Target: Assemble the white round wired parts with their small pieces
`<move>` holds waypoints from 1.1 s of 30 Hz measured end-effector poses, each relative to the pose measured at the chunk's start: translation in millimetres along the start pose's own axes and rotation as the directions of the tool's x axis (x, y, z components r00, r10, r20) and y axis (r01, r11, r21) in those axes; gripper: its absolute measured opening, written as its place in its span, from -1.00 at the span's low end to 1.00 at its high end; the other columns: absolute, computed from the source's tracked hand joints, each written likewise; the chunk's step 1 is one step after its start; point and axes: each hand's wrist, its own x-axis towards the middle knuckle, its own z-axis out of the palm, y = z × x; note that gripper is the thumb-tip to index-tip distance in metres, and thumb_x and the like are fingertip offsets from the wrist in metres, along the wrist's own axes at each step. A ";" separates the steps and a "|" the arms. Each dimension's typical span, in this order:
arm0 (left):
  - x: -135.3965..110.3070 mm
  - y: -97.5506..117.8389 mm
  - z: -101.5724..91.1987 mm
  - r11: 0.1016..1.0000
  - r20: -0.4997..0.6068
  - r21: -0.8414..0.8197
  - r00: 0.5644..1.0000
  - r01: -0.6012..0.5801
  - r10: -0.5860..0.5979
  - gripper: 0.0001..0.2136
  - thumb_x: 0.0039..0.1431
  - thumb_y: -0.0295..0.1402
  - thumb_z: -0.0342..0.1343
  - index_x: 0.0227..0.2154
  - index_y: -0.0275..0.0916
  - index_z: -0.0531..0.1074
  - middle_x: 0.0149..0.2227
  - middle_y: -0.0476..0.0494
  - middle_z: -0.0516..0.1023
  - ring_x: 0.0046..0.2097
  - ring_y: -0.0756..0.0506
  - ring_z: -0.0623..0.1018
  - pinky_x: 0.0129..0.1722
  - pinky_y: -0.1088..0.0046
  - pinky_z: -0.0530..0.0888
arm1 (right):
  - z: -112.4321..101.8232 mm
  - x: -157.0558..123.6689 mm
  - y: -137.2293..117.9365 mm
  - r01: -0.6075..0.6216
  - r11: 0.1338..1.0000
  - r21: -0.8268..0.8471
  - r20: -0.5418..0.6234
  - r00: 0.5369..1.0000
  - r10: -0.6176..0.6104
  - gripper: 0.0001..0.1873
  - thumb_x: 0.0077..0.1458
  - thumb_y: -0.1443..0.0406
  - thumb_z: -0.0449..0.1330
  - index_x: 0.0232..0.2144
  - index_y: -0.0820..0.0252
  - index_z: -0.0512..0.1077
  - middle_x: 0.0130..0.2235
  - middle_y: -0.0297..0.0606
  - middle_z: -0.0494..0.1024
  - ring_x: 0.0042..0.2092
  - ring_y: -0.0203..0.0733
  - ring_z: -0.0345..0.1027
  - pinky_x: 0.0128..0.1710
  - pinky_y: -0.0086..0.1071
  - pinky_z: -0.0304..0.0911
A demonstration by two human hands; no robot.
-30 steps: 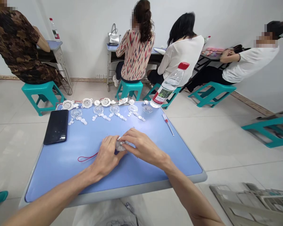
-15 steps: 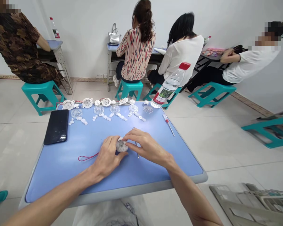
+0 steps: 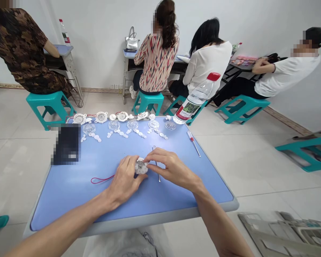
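Observation:
A small round white plastic part [image 3: 141,167] with a metal centre rests on the blue table [image 3: 69,200], near its middle. My left hand [image 3: 125,178] grips the part from the left, fingers curled round it. My right hand [image 3: 171,167] pinches its right side with fingertips together. A red cord [image 3: 100,179] trails left from the part. A thin metal tool [image 3: 157,165] lies on the table under my right hand.
Rows of white round parts [image 3: 101,116] and clear discs [image 3: 114,125] line the far edge, beside a water bottle [image 3: 196,98]. A red-handled screwdriver [image 3: 193,142] lies right; a dark phone [image 3: 66,142] left. Several people sit on teal stools [image 3: 46,103] beyond.
The round part is more exposed now between my fingers, its metal centre facing up. My right hand has slid slightly right, showing the thin tool beneath it.

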 end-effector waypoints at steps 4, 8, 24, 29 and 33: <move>0.2 -1.4 1.0 1.000 -0.011 0.007 1.000 -0.011 0.011 -0.54 0.06 -0.43 0.28 0.00 -0.22 0.25 -0.10 -0.17 0.46 -0.05 -0.20 0.46 -0.05 0.21 0.44 | 0.9 -1.2 1.5 0.002 1.000 0.001 -0.004 1.000 -0.002 -0.84 0.21 0.37 0.16 -0.17 0.17 0.50 -0.22 -0.20 0.56 -0.19 -0.15 0.41 -0.19 -0.28 0.34; 0.1 -2.6 1.5 1.000 -0.009 0.006 1.000 -0.022 0.022 -0.56 0.07 -0.44 0.27 0.00 -0.21 0.26 -0.10 -0.17 0.46 -0.05 -0.20 0.46 -0.04 0.22 0.44 | 1.1 -1.9 4.5 -0.008 1.000 -0.004 0.003 1.000 0.008 -0.83 0.23 0.34 0.15 -0.15 0.17 0.50 -0.21 -0.19 0.56 -0.18 -0.16 0.41 -0.19 -0.29 0.34; 1.0 0.5 -0.8 1.000 0.016 0.000 1.000 -0.004 0.004 -0.57 0.08 -0.46 0.25 0.00 -0.22 0.26 -0.12 -0.16 0.47 -0.07 -0.19 0.46 -0.06 0.22 0.44 | -7.7 2.0 6.4 -0.217 0.949 0.228 0.055 0.976 0.210 -0.82 0.24 0.28 0.13 -0.22 0.14 0.54 -0.26 -0.24 0.57 -0.24 -0.22 0.43 -0.23 -0.35 0.31; 2.6 0.8 -0.5 1.000 0.019 0.008 1.000 -0.008 0.008 -0.58 0.08 -0.45 0.25 -0.01 -0.24 0.27 -0.10 -0.18 0.47 -0.05 -0.19 0.46 -0.05 0.22 0.43 | -9.8 1.8 11.6 -0.302 0.848 0.435 0.094 0.952 0.290 -0.75 0.19 0.16 0.17 -0.24 0.19 0.55 -0.27 -0.22 0.58 -0.22 -0.19 0.43 -0.22 -0.34 0.32; 2.6 -0.4 -0.6 1.000 0.006 0.012 1.000 -0.014 0.014 -0.58 0.09 -0.44 0.25 0.00 -0.22 0.26 -0.10 -0.18 0.47 -0.04 -0.20 0.46 -0.04 0.21 0.43 | -11.4 2.8 13.4 -0.383 0.685 0.619 0.149 0.914 0.377 -0.71 0.10 0.10 0.26 -0.27 0.20 0.57 -0.31 -0.24 0.58 -0.24 -0.20 0.44 -0.17 -0.31 0.35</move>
